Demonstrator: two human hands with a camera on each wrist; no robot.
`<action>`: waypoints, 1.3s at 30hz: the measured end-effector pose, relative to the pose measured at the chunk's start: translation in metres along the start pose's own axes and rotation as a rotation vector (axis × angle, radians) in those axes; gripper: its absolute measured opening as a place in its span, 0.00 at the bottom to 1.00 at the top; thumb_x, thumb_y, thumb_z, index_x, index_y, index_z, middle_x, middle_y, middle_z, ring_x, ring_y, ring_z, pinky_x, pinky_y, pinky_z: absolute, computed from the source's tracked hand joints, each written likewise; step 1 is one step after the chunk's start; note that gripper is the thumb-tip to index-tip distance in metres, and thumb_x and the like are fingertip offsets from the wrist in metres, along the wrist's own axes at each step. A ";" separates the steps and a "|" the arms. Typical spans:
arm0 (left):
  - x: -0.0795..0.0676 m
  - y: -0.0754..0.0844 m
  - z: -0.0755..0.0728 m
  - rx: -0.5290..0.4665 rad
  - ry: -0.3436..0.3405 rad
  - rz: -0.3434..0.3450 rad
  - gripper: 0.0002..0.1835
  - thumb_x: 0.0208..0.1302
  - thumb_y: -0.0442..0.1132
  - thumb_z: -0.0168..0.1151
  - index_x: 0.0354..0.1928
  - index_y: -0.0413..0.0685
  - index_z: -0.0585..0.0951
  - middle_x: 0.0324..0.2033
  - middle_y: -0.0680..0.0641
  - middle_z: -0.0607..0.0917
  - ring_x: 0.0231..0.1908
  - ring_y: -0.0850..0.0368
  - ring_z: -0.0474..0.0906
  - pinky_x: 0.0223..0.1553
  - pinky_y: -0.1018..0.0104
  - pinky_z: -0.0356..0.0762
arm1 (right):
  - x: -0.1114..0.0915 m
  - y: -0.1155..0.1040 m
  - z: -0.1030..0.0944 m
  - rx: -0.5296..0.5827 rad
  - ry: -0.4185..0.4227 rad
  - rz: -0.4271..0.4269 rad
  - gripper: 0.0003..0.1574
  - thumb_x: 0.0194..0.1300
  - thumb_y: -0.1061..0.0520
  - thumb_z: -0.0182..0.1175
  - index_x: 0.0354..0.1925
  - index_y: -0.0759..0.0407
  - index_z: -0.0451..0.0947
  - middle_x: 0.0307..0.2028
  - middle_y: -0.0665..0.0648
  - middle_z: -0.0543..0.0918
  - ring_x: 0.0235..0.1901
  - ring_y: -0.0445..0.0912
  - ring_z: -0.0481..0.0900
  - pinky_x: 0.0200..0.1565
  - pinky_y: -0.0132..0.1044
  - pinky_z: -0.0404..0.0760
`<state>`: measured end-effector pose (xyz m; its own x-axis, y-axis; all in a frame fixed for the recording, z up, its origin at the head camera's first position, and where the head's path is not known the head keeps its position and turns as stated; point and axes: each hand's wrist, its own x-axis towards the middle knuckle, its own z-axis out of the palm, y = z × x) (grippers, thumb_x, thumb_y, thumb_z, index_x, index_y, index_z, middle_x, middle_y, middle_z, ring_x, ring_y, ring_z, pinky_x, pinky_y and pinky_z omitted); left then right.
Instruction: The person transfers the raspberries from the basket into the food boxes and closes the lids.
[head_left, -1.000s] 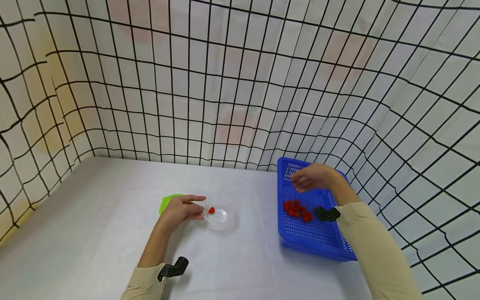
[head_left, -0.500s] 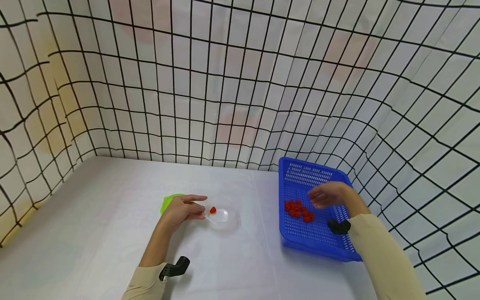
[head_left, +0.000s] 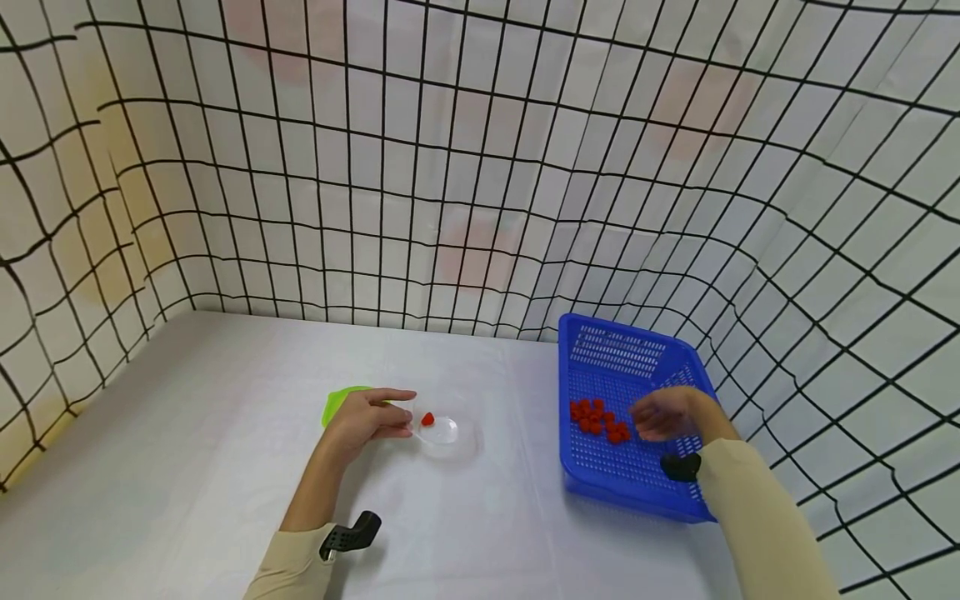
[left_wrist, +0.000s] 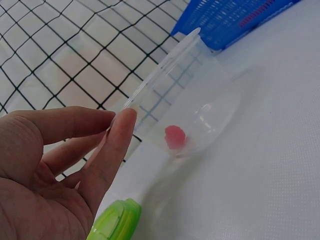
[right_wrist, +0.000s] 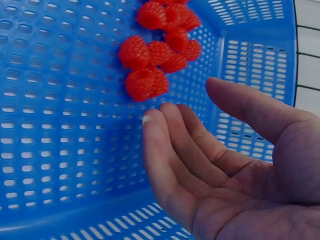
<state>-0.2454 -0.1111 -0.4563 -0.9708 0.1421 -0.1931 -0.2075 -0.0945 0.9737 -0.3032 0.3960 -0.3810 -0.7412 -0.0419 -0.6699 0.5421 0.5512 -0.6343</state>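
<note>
Red raspberries (right_wrist: 159, 53) near right hand (right_wrist: 227, 180); left hand (left_wrist: 60, 192) pinches clear tub (left_wrist: 210, 112)

Covered, cropped and faint

The left hand (head_left: 365, 425) covers part of the green object (head_left: 336, 405) in the head view, and the left wrist view's bottom edge crops it. The clear container's (left_wrist: 192, 100) outline is too faint from above to trace fully. The right hand (head_left: 667, 414) and right sleeve (head_left: 761, 517) hide some of the blue basket (head_left: 630, 492). The right wrist view's top edge cuts off the red berries (right_wrist: 159, 52); overhead, they are too small to count.
</note>
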 end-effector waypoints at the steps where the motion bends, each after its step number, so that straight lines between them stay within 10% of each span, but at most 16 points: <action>1: 0.000 0.000 0.000 0.002 -0.002 0.002 0.24 0.62 0.28 0.67 0.61 0.32 0.80 0.44 0.28 0.86 0.27 0.54 0.89 0.38 0.65 0.89 | 0.001 0.002 0.000 0.009 0.000 0.010 0.31 0.77 0.55 0.53 0.65 0.79 0.66 0.46 0.67 0.84 0.40 0.51 0.85 0.51 0.40 0.88; 39: -0.002 0.002 0.002 0.010 -0.007 0.013 0.23 0.63 0.29 0.66 0.61 0.33 0.80 0.42 0.32 0.87 0.27 0.53 0.89 0.38 0.65 0.89 | 0.022 0.018 0.012 0.087 -0.023 0.076 0.20 0.72 0.60 0.59 0.54 0.76 0.75 0.37 0.64 0.87 0.35 0.51 0.88 0.49 0.41 0.89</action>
<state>-0.2432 -0.1096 -0.4538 -0.9727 0.1478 -0.1792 -0.1932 -0.0866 0.9773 -0.3048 0.3956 -0.4117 -0.6878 -0.0228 -0.7255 0.6295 0.4791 -0.6118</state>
